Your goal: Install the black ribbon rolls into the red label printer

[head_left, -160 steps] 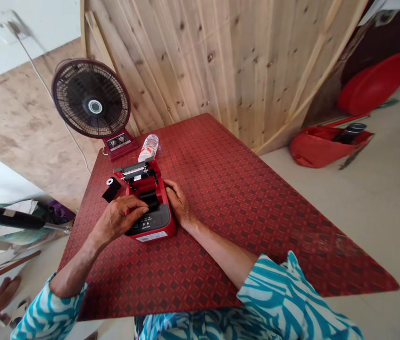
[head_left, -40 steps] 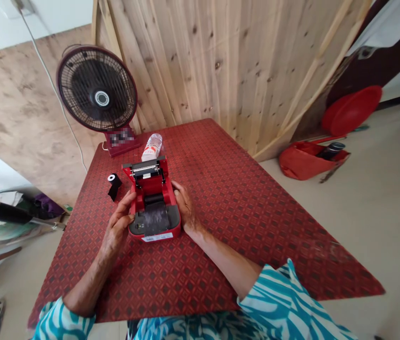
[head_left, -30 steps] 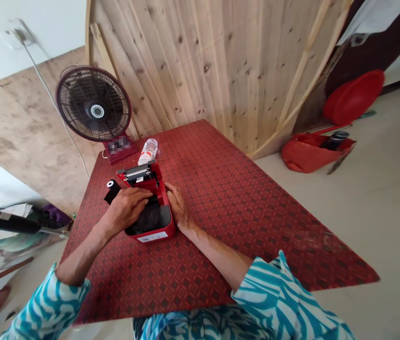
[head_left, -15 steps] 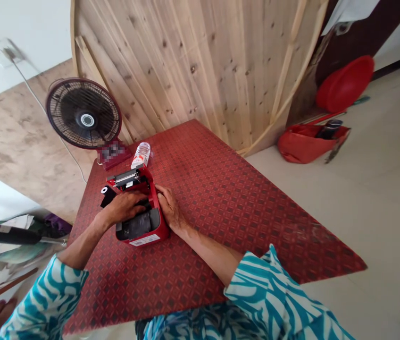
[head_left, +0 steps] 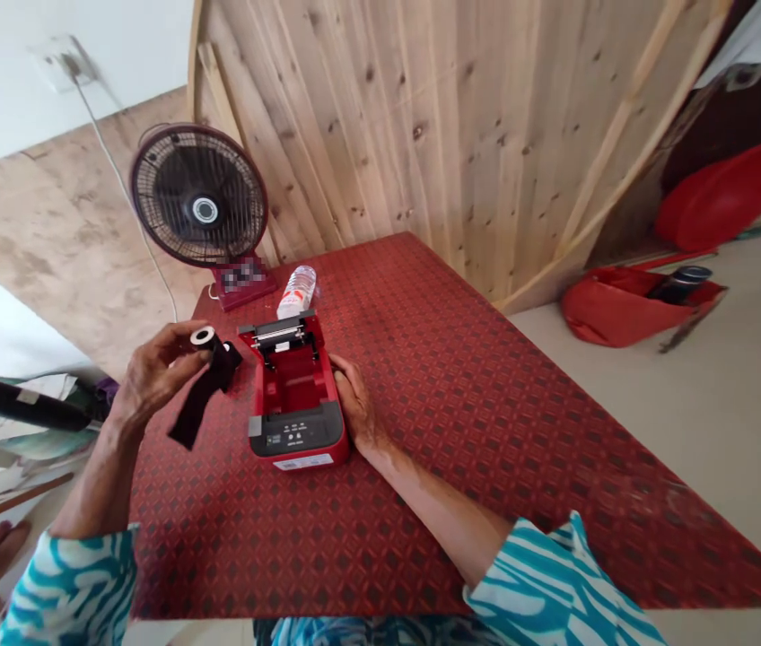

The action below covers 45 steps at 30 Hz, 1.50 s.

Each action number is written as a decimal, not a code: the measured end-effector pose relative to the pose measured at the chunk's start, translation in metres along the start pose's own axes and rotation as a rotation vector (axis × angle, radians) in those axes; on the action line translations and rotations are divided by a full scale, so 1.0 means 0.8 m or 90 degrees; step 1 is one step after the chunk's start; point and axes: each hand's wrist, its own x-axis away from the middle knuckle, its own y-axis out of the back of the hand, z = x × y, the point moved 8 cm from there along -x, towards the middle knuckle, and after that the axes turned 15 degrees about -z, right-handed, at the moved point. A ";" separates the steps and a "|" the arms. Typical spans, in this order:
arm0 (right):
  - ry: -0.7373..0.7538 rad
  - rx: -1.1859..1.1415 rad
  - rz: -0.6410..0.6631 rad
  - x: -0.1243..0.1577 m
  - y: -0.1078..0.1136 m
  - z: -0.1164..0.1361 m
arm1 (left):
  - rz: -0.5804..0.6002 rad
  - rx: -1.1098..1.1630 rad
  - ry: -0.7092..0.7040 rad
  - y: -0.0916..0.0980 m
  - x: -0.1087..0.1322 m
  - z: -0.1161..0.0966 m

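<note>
Holding the black ribbon roll (head_left: 203,388) closed in the left hand (head_left: 155,365), clear of the counter (head_left: 488,467). The open red label printer (head_left: 294,422) stands at that hand's 3 o'clock, long axis running 12 to 6. The open right hand (head_left: 355,401) rests against the printer's 3 o'clock side.

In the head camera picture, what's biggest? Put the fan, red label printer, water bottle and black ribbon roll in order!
1. Fan
2. Red label printer
3. Water bottle and black ribbon roll: too alike to rank, and the roll is nearer the camera.
</note>
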 end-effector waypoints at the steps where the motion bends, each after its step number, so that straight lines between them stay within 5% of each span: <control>1: -0.006 0.002 -0.003 0.000 0.000 -0.003 | -0.033 0.042 0.044 0.002 -0.011 0.015; 5: -0.022 0.005 0.005 -0.001 -0.001 -0.009 | -0.065 0.079 0.090 -0.027 -0.051 0.065; 10: -0.007 -0.003 -0.007 -0.002 -0.001 -0.007 | 0.013 -0.177 0.056 -0.076 -0.077 0.109; 15: -0.011 0.000 -0.004 -0.002 -0.002 -0.004 | 0.096 -0.348 0.034 -0.103 -0.072 0.124; 19: -0.003 -0.006 -0.004 -0.004 -0.002 -0.004 | 0.091 -0.302 0.036 -0.094 -0.070 0.131; 24: 0.000 -0.011 -0.007 -0.005 -0.003 -0.008 | -0.055 0.023 0.133 -0.033 -0.063 0.170; 29: -0.002 -0.009 -0.012 -0.004 -0.002 -0.011 | 0.040 0.095 0.230 -0.043 -0.023 0.212; 34: -0.001 -0.004 -0.008 -0.004 -0.002 -0.009 | -0.014 0.086 0.208 -0.066 -0.015 0.217; 39: 0.004 0.002 0.005 -0.004 -0.003 -0.005 | -0.095 0.084 0.207 -0.030 -0.017 0.209; 43: 0.014 -0.007 -0.005 -0.005 -0.003 -0.005 | -0.111 0.141 0.210 0.020 -0.002 0.158; 45: 0.011 -0.010 -0.004 -0.004 -0.004 -0.006 | -0.058 0.154 0.229 0.024 0.012 0.119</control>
